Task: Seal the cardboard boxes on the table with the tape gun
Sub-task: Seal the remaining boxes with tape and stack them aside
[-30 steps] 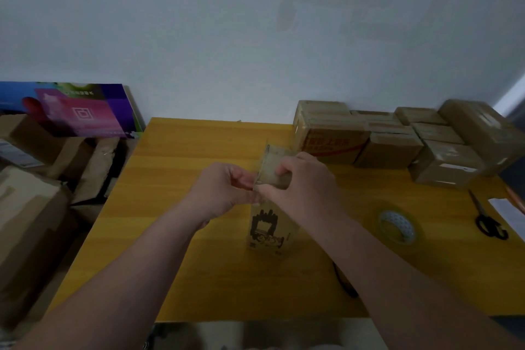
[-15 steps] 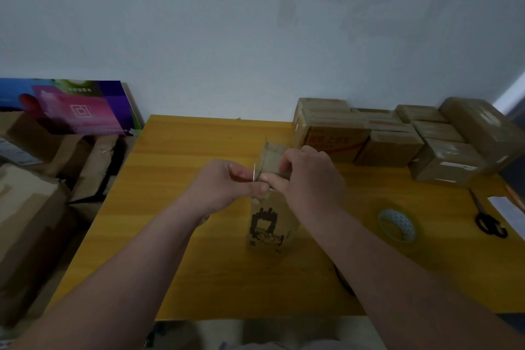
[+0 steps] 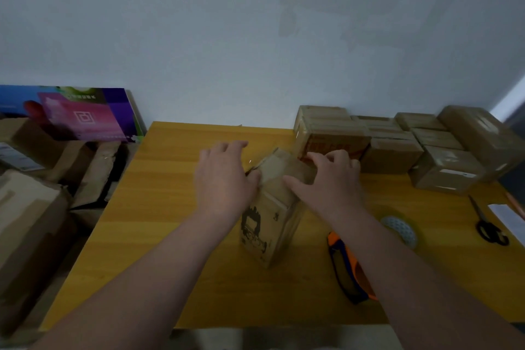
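Tall brown cardboard box with a black printed drawing (image 3: 270, 216) stands upright in the middle of the yellow wooden table (image 3: 170, 236), seen from the head camera. The left hand (image 3: 224, 179) lies flat against the upper left side with its fingers spread. The right hand (image 3: 329, 182) presses on the top flaps, fingers loosely bent and thumb stretched along the near face.

The step looks like flattening the top. It would go best with the flaps pressed flush and steady downward pressure, since so narrow a box could tip. Whether tape already crosses the seam is unclear.

The orange and dark blue tape gun (image 3: 345, 267) lies on the table just right of the box, under the right forearm and in neither hand.
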### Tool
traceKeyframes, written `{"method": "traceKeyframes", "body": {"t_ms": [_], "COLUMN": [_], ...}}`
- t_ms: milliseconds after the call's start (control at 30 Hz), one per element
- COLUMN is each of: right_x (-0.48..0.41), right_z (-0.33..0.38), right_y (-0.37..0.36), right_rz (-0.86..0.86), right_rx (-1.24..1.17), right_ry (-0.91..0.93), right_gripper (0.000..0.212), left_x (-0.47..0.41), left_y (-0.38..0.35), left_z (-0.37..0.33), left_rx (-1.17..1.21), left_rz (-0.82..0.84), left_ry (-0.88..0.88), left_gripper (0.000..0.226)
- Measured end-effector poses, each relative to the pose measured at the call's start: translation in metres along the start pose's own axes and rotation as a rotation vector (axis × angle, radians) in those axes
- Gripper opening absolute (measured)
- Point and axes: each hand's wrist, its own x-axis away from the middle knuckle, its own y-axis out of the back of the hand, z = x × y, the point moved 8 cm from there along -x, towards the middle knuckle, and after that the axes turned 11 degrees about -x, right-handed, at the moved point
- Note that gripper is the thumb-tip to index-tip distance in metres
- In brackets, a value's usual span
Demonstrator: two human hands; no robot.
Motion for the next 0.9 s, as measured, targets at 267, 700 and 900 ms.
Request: {"method": "traceKeyframes", "body": {"t_ms": [267, 700, 900], "right_x": [0.005, -0.014, -0.016], "right_z": [-0.005, -0.035, -0.034], "right_y": [0.000, 0.001, -0.015], "right_rz": [0.021, 0.158, 0.344], "right_rx": [-0.184, -0.559, -0.766], "right_ry": [0.026, -0.043, -0.088], "right_gripper": [0.060, 0.035, 0.023], "left_x": [0.018, 0.035, 0.037], "left_y": [-0.007, -0.018, -0.020], "left_z": [-0.057, -0.055, -0.049], "left_rx": [-0.211, -0.211, -0.109], "left_rz": [0.088, 0.151, 0.106], "left_ry": [-0.442, -0.687, -0.780], "left_gripper": [0.019, 0.056, 0.055]}}
